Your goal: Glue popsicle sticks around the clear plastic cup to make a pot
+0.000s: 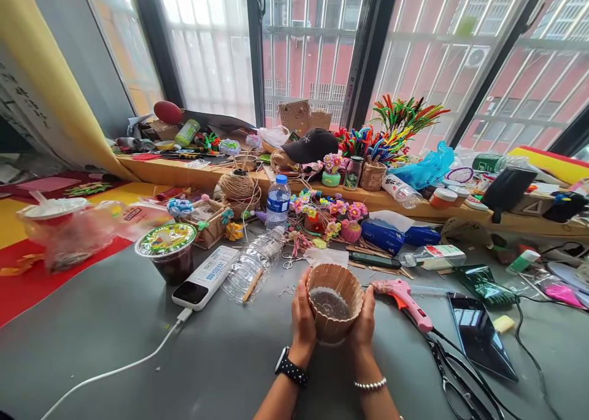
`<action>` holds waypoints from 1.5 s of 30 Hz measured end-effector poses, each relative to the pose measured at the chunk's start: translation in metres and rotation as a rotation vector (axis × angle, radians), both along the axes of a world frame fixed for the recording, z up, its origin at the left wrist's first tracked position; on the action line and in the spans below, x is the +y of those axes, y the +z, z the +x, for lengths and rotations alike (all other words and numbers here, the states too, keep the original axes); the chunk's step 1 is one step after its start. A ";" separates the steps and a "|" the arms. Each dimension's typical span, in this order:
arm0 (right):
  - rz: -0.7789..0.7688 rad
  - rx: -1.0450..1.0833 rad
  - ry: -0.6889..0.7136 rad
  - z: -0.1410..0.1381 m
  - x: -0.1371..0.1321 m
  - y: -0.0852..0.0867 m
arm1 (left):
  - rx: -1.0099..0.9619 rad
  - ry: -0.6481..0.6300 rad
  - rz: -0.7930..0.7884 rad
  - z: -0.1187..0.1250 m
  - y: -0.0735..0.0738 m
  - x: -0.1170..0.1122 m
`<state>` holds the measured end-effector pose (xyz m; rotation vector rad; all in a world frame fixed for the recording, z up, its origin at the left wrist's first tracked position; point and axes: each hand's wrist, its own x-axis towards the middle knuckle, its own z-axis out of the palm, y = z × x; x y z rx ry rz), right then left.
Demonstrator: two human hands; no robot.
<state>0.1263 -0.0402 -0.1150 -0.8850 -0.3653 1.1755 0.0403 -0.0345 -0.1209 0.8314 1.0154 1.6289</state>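
Between my two hands is a round cup (335, 328) with wooden craft sticks set side by side around its wall and a see-through bottom. It tilts so that I look down into it. My left hand (304, 316), with a watch on the wrist, presses its left side. My right hand (363, 322), with a beaded bracelet, presses the right side. Just right of my right hand lies a pink hot glue gun (407, 297). Behind the cup are a white paper (326, 257) and small scissors (291, 260).
On the left stand a sealed drink cup (165, 254), a white power bank (207, 279) with a cable, and a cut plastic bottle (253, 267). Large black scissors (453, 371) and a dark tablet (481, 334) lie right. A water bottle (278, 202) and twine (237, 187) stand behind.
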 end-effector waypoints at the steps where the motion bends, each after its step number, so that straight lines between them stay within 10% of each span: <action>1: -0.002 -0.002 -0.005 0.001 0.000 -0.001 | 0.026 0.042 -0.004 0.000 -0.002 -0.004; 7: -0.018 -0.007 0.009 0.001 0.000 -0.003 | 0.093 0.077 -0.051 0.005 -0.013 -0.023; 25: -0.103 -0.178 -0.226 0.007 -0.004 -0.008 | 0.109 0.184 -0.020 0.002 -0.002 0.011; 45: -0.065 -0.311 -0.137 0.022 -0.020 0.004 | 0.117 0.003 0.001 -0.018 0.011 0.019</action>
